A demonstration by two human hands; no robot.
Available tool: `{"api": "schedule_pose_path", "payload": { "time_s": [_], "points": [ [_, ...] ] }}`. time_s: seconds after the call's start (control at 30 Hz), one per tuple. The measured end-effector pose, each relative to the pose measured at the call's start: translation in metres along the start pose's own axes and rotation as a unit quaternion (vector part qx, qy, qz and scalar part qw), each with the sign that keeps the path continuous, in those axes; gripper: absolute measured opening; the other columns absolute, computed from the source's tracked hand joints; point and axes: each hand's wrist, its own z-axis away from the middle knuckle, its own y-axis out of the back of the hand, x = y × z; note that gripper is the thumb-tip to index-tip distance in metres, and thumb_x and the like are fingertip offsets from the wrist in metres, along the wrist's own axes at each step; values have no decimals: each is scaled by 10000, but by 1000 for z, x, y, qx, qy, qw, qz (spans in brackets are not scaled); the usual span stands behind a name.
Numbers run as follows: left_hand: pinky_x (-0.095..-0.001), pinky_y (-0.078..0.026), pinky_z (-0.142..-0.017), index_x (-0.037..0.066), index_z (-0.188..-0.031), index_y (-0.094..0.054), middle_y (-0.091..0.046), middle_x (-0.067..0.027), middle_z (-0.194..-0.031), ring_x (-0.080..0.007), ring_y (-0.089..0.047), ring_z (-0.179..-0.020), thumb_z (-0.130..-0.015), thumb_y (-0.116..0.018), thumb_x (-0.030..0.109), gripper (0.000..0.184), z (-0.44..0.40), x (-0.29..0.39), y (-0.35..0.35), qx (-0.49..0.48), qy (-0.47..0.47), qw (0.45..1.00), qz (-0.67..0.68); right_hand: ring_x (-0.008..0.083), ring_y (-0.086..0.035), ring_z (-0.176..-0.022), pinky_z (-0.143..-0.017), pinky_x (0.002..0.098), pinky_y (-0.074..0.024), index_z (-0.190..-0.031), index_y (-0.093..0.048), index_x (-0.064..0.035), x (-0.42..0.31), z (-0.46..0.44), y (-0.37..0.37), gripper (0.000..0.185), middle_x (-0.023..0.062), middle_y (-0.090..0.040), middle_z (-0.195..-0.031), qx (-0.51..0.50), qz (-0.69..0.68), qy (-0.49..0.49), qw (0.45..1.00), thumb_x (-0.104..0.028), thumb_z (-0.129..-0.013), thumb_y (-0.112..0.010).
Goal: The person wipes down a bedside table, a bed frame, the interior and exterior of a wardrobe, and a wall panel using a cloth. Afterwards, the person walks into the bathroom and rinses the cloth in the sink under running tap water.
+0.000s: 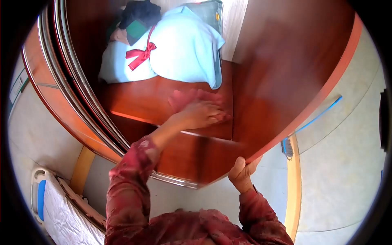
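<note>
red cloth (183, 99) under and beyond left fingers (214, 112), slightly bent, grip unclear, right fingers (239, 164) curled round cabinet edge (286, 132)

A red ribbon (141, 55) is girding a light-blue blanket (185, 49); dark clothing (141, 15) is lying at the blanket's upper left, a bed (67, 214) standing far lower left, a blue-handled mop (318, 115) showing lower right.

I have the left arm (130, 185) reaching forward, elbow bent, forearm angling inward; the left hand (200, 115) is palm down, fingers pointing rightward and slightly curled (blur softens their outline for me). My right arm (259, 210) sits nearer the torso, the right hand (242, 174) closed in a grip, thumb raised, other fingers partly hidden.
</note>
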Motion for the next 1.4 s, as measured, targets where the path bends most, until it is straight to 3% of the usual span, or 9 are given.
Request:
{"api": "schedule_pose_path", "payload": {
  "time_s": [0.27,0.33,0.47,0.53,0.67,0.9,1.03,1.2,1.4],
  "points": [
    [-546,-377,-1016,133,-1244,-547,-575,-164,-1269,-393,-531,-1187,-964,-385,373,402,152,-147,98,-54,498,798,-335,250,-421,-1160,-1013,351,-360,-1407,-184,82,3,2,3,657,169,-384,-1311,-24,-16,19,999,-93,-806,-384],
    [-459,-411,-1013,86,-1128,-628,-672,-168,-1094,-411,-578,-1094,-973,-378,288,357,186,-207,99,139,642,721,-220,258,-407,-1186,-1030,351,-350,-1427,-146,78,9,7,4,680,180,-364,-1341,-32,-25,15,999,-93,-816,-390],
    [-474,-409,-1007,-28,-1129,-614,-652,-260,-1075,-442,-580,-1070,-969,-344,273,435,235,-314,90,266,530,796,-119,272,-393,-1214,-1047,360,-337,-1451,-73,71,14,9,7,711,194,-328,-1381,-42,-12,41,998,-112,-844,-397],
    [-442,-390,-1031,-39,-1151,-600,-604,-298,-1154,-434,-567,-1099,-959,-300,244,455,198,-275,107,61,598,763,-237,277,-385,-1229,-1053,365,-334,-1458,-50,68,13,5,3,721,200,-314,-1396,-46,-22,42,998,-120,-856,-399],
    [-513,-410,-981,88,-1110,-618,-632,-256,-1109,-409,-584,-1080,-969,-309,236,370,175,-248,89,49,575,762,-293,233,-497,-1022,-881,332,-442,-1280,-310,90,13,7,-1,540,169,-480,-1152,7,-67,27,997,-95,-806,-492],
    [-517,-402,-921,182,-1111,-651,-535,-136,-1218,-374,-461,-1171,-915,-449,271,295,40,-65,16,62,169,972,-154,259,-412,-1203,-1029,371,-358,-1462,-57,25,21,13,5,681,197,-337,-1373,-35,-28,44,998,-155,-910,-412],
    [-527,-357,-1009,203,-1196,-628,-515,-142,-1306,-318,-442,-1259,-951,-428,257,321,-23,27,-39,5,48,980,-191,249,-429,-1180,-1020,363,-366,-1459,-68,19,25,10,8,664,183,-365,-1344,-52,-29,32,998,-152,-916,-411],
    [-503,-310,-1090,31,-1271,-541,-495,-170,-1379,-329,-417,-1325,-962,-442,243,387,-1,57,-31,29,118,992,34,256,-452,-1165,-1006,362,-386,-1454,-80,23,30,10,7,651,185,-376,-1339,-32,-25,45,998,-180,-939,-424],
    [-513,-410,-994,56,-1286,-531,-579,-130,-1282,-350,-502,-1238,-886,-553,298,467,79,18,24,-50,226,930,-286,258,-428,-1204,-1012,366,-384,-1462,-67,21,27,12,6,678,184,-354,-1378,-38,-49,31,998,-237,-960,-445]
  ]
}}
